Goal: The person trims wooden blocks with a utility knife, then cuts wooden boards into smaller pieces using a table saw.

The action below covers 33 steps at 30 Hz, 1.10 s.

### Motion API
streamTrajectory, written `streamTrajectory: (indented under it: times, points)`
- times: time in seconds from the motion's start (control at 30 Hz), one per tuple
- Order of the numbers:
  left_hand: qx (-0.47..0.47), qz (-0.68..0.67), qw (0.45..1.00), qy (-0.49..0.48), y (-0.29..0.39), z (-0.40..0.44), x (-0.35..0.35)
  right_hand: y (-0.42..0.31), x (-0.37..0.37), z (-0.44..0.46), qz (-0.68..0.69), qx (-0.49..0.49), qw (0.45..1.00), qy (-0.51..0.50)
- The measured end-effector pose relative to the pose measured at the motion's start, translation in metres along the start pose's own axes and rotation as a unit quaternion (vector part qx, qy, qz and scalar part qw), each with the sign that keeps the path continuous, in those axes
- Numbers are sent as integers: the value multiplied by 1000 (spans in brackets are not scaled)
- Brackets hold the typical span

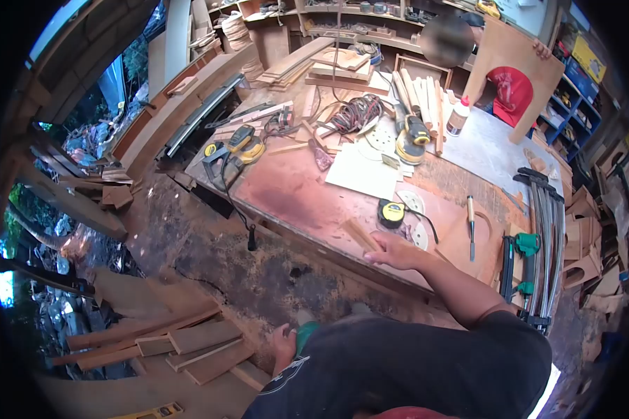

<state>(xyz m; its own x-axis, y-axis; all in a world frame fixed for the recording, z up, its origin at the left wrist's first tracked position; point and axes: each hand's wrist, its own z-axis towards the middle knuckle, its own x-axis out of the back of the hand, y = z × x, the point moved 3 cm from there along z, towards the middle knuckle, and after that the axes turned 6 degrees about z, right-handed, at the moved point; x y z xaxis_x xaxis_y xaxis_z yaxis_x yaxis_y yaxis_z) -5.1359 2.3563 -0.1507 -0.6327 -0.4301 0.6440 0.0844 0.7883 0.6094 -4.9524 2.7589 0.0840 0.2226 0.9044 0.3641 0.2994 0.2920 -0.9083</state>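
Observation:
My right hand (396, 252) is closed around one end of a short wooden strip (360, 234), above the near edge of the workbench (286, 188). Just beyond that hand lies a yellow-and-black tape measure (391, 214). A chisel (471, 229) with a wooden handle rests farther right. My left hand (284, 346) hangs low beside my body, near a green patch (306, 336) that I cannot make out. Its fingers look loosely bent and a little apart, with nothing visible in them.
Sanders (412, 140), a glue bottle (458, 116) and a white board (362, 172) lie on the bench. Long clamps (544, 237) line its right end. Planks (203, 339) are stacked low at left. Across the bench a person holds a wooden panel (514, 49) with a round cutout.

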Motion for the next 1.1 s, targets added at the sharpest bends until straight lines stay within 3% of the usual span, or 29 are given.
streamTrajectory:
  times: [0.07,0.13,0.2,0.33,0.4,0.43,0.5,0.57,0.63,0.73,0.9,0.97,1.03,1.1]
  points:
    - [-223,29,968,111,18,44,15,3,8,20,89,-75,991,69]
    - [-339,44,931,130,75,101,48,10,3,31,119,-87,981,123]
    - [-398,59,908,116,145,158,82,11,-8,43,157,-108,962,194]
    - [-497,45,864,67,268,247,130,10,-34,49,218,-156,933,241]
    - [-560,8,827,47,312,278,138,-15,-27,41,-32,-152,929,336]
    - [-563,8,826,37,330,285,139,-23,-27,36,-29,-160,926,342]
    - [-569,38,821,16,360,291,136,-41,-14,24,-76,-120,881,452]
    - [-562,32,826,-4,367,292,123,-37,3,7,8,-120,841,527]
    - [-553,22,833,-19,371,285,100,13,32,-23,-21,-101,792,601]
    - [-551,-24,832,-52,352,261,74,55,87,-59,32,-157,726,669]
    - [-545,42,837,-27,314,220,54,129,203,-88,201,-216,665,686]
    - [-536,62,842,-16,312,201,56,197,262,-92,153,-211,667,698]
    - [-518,110,848,26,318,184,63,268,325,-93,47,-339,645,684]
    - [-498,117,857,58,322,170,71,261,354,-88,13,-379,629,678]
